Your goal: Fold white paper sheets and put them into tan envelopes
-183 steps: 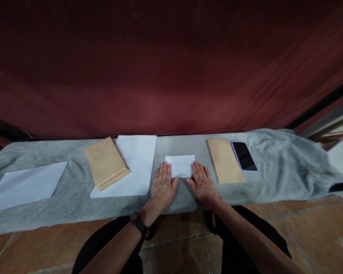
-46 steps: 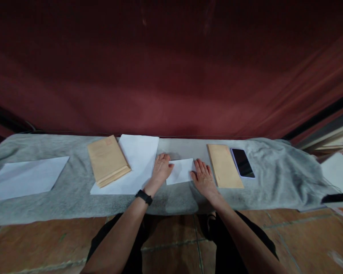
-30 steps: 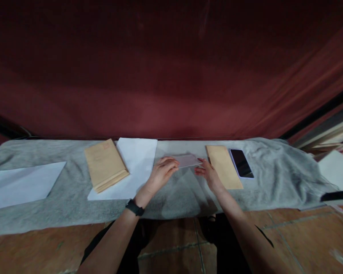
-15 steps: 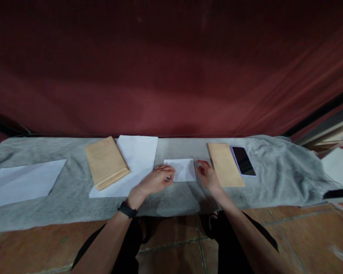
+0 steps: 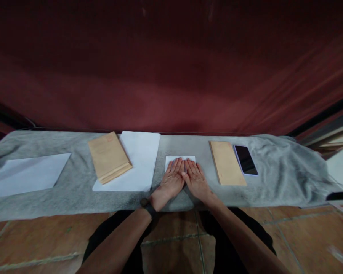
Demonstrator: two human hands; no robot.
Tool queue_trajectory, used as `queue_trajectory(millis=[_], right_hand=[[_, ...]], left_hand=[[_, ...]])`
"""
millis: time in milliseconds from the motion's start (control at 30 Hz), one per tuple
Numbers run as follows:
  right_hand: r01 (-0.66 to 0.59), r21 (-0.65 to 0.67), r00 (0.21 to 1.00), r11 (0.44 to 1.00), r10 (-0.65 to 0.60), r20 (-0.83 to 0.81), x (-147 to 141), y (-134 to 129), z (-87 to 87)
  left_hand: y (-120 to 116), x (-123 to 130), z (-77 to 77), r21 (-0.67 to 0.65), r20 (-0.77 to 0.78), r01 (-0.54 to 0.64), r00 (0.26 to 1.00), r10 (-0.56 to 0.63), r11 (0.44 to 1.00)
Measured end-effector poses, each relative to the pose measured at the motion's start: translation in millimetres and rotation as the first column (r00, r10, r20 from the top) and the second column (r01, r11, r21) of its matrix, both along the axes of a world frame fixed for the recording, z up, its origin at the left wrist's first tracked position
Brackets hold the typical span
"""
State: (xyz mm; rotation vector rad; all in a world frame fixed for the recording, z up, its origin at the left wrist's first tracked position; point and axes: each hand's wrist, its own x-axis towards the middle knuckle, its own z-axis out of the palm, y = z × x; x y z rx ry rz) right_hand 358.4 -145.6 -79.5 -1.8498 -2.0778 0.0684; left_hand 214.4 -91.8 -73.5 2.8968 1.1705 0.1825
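A small white folded paper (image 5: 173, 158) lies on the grey cloth (image 5: 188, 146) in front of me, mostly covered by my hands. My left hand (image 5: 173, 179) rests flat on its left part, fingers stretched forward. Beside it, my right hand (image 5: 196, 182) presses flat on the right part, and its thumb touches my left hand. Nothing is held in either one. To the left are larger white sheets (image 5: 141, 152) with a stack of brown envelopes (image 5: 108, 154) partly on top. Right of my hands lies another brown envelope stack (image 5: 228, 163).
A phone (image 5: 246, 160) lies beside the right envelopes. Another white sheet (image 5: 31, 173) is at the far left. A dark red surface (image 5: 171, 95) rises behind the cloth, and a tiled floor (image 5: 45, 243) shows below.
Both hands have moved inward onto the small white paper. Their fingers, curled before, are now stretched out flat, and the hands touch each other. The view has shifted slightly.
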Motion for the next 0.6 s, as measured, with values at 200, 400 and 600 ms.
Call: queue_trajectory(millis=[200, 400, 600], right_hand=[[0.099, 0.012, 0.992, 0.995, -0.099, 0.084, 2, 4, -2.6], [0.180, 0.016, 0.976, 0.983, -0.181, 0.123, 10, 5, -3.2], [0.207, -0.001, 0.966, 0.978, -0.204, 0.158, 19, 4, -4.6]], left_hand=[[6, -3, 0.4, -0.005, 0.031, -0.112, 0.993, 0.112, 0.994], [12, -8, 4.4, -0.055, 0.015, -0.249, 0.968, 0.251, 0.967], [14, -12, 8.1, -0.070, -0.016, -0.363, 0.932, 0.362, 0.929]])
